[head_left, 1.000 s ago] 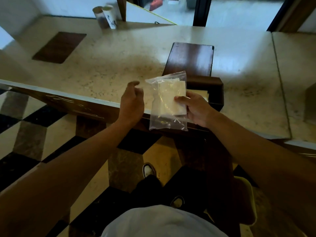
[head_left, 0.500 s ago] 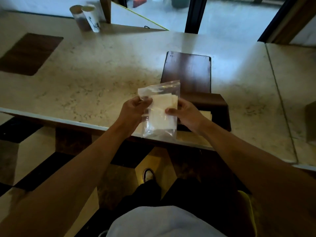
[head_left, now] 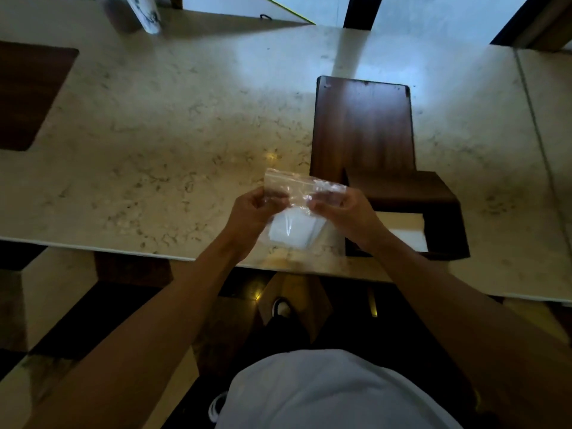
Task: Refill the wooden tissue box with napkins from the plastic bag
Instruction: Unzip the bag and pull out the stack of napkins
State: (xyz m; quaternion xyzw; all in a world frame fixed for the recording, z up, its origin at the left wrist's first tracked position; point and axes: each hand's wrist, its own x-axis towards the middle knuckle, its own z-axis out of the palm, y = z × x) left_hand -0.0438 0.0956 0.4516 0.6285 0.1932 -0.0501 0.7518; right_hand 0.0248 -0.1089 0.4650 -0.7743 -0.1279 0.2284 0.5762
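A clear plastic zip bag (head_left: 295,187) with white napkins (head_left: 291,232) inside hangs just above the marble counter's front edge. My left hand (head_left: 252,216) pinches the bag's upper left side, and my right hand (head_left: 346,213) pinches its upper right side. Right behind my right hand stands the dark wooden tissue box (head_left: 433,199), open at the front, with white napkins (head_left: 405,230) showing inside. Its flat wooden lid (head_left: 363,125) lies behind it on the counter.
The marble counter (head_left: 173,144) spreads wide to the left. A dark wooden inlay (head_left: 28,94) sits at far left. A paper cup (head_left: 144,12) stands at the back left. A counter seam (head_left: 535,125) runs at the right. Patterned floor lies below.
My left hand came in and took hold of the bag, which was held by my right hand alone. Both hands now grip it near the top, lower over the counter edge.
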